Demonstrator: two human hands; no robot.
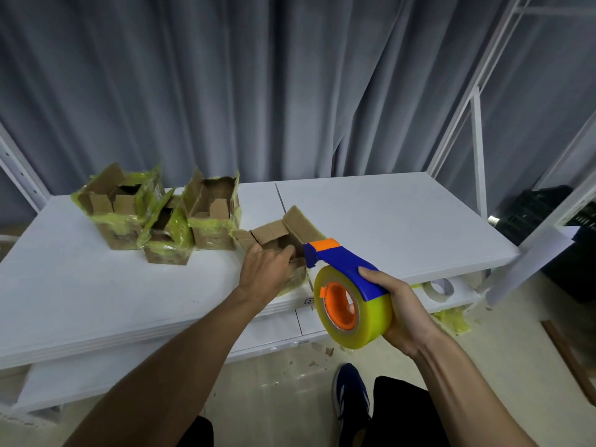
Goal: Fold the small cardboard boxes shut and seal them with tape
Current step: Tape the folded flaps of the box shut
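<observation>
White table [387, 214]. Open box [277, 240] under left hand [264, 272], fingers curled on near flap, flaps still up. Tape dispenser [348, 285] gripped in right hand [406, 314], nose just right of box, pointing at it.

Even, soft indoor light; faint shadows, wide-angle bending and blur at edges.

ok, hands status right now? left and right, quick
Left hand: closed on the open brown cardboard box, gripping its near edge.
Right hand: closed around the blue-and-orange tape dispenser with yellow tape roll.
</observation>
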